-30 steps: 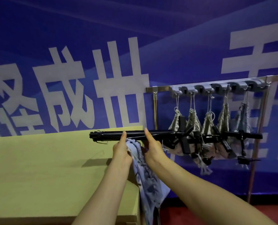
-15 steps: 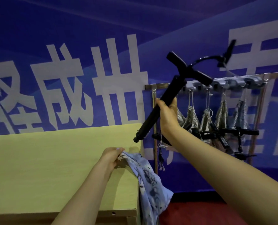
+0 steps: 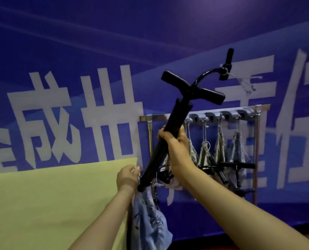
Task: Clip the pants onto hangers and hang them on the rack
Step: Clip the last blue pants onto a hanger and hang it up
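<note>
A: Starting at the left, what's there?

B: A pale yellow-green surface [image 3: 50, 195], running to its right edge, where the left hand [image 3: 127, 178] sits. Its grip is pinched tight on the top of the blue patterned pants [image 3: 149, 221], which drape down off that edge.

A: And the hanger?

B: A black hanger [image 3: 170, 134], tilted steeply, lower end right by the left hand and the top of the pants; whether it has clipped the cloth I cannot tell. The right hand [image 3: 175, 141] has its grip wrapped closed around the bar midway. The crosspiece and curved hook point up to the right.

A: Further right?

B: The metal rack [image 3: 256, 141] against the blue banner [image 3: 150, 51], with other pants [image 3: 220, 147] already hanging from grey hooks on black hangers.
</note>
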Demonstrator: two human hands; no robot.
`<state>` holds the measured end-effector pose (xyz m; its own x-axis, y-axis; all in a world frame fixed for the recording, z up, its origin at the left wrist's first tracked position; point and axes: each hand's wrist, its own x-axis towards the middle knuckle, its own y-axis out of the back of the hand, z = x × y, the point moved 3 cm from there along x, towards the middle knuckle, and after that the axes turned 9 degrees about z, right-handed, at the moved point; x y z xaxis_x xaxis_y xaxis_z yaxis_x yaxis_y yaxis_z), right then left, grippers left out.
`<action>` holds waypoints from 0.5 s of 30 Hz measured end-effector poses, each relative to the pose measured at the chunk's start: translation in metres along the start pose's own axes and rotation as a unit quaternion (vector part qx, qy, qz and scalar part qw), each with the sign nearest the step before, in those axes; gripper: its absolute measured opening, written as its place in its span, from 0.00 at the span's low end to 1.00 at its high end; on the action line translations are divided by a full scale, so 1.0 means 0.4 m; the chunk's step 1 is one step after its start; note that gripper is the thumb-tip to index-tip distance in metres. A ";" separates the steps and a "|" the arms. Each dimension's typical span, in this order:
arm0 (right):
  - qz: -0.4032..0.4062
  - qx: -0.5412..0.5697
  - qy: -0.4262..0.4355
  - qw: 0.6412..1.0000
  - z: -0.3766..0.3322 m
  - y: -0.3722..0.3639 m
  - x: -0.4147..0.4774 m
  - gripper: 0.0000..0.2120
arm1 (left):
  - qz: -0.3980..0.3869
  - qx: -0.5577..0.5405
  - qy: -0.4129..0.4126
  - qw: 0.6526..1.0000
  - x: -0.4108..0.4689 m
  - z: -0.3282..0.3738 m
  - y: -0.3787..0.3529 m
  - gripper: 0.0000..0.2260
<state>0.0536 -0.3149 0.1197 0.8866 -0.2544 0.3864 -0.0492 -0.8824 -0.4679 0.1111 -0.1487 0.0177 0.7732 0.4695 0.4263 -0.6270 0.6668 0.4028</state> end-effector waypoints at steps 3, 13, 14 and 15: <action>0.013 -0.005 -0.001 1.000 0.010 0.025 -0.011 0.16 | 0.012 0.031 -0.076 0.997 -0.010 0.042 -0.006 0.11; 0.026 -0.020 0.002 0.999 0.044 0.075 -0.042 0.21 | -0.060 0.040 -0.115 0.991 -0.003 0.075 -0.002 0.12; 0.028 -0.029 0.004 0.999 0.046 0.078 -0.045 0.22 | -0.079 0.029 -0.103 0.991 -0.004 0.084 -0.003 0.11; 0.029 -0.038 0.006 0.999 0.048 0.079 -0.046 0.22 | -0.102 0.012 -0.081 0.991 -0.006 0.092 -0.005 0.10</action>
<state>0.0444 -0.3305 0.0825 0.8756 -0.3097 0.3707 -0.1353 -0.8939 -0.4273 0.1071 -0.1723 0.0457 0.8600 0.2255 0.4578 -0.4627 0.7229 0.5131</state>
